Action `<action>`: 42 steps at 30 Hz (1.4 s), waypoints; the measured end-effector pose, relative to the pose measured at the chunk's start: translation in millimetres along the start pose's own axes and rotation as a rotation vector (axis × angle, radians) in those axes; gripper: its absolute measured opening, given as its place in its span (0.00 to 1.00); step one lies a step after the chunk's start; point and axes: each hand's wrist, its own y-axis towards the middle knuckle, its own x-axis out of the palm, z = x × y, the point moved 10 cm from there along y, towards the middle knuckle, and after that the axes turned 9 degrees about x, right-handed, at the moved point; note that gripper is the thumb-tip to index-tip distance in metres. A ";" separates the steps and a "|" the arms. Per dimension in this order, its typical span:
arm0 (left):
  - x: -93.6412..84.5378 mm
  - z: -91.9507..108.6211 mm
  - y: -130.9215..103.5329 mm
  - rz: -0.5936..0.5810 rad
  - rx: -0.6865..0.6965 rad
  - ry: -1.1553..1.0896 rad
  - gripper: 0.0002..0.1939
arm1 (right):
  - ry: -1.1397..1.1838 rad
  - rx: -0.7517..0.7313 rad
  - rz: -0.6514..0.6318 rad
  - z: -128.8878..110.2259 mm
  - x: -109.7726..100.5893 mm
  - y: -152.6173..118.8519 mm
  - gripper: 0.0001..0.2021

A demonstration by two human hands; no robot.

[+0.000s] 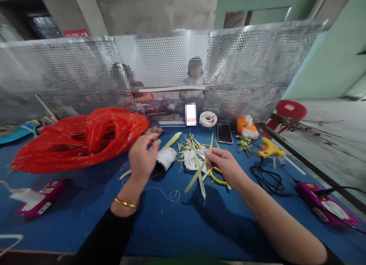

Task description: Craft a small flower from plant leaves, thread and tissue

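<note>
My right hand (pixel 223 164) pinches a pale green leaf strip (pixel 197 178) that slants down to the left. Scissors with yellow handles (pixel 219 178) show just below this hand; whether it also touches them I cannot tell. More leaf strips (pixel 201 183) lie behind. My left hand (pixel 144 154) is raised beside a spool of white thread (pixel 166 158), its fingers curled toward the thumb. Anything between those fingertips is too small to make out. Cut leaf scraps (pixel 185 143) and a crumpled white tissue (pixel 191 160) lie between the hands.
A red plastic bag (pixel 77 139) fills the left. Farther back are a ribbon roll (pixel 208 119), a phone (pixel 224 133) and a tissue pack (pixel 246 128). At right lie a yellow glue gun (pixel 270 147) and a purple power strip (pixel 326 204). A perforated metal screen (pixel 171 51) stands behind.
</note>
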 end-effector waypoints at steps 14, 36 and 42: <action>126.6 68.8 -106.9 -0.933 -0.449 -0.806 0.10 | 0.164 -0.218 0.372 -20.7 -65.1 -23.3 0.14; 135.8 6.0 -119.7 -0.491 -0.993 -1.013 0.12 | -1.113 0.211 -0.011 58.6 6.9 -23.3 0.15; 138.9 8.6 -123.7 -0.522 -0.992 -1.034 0.11 | -0.917 0.143 0.040 59.3 5.1 -22.0 0.13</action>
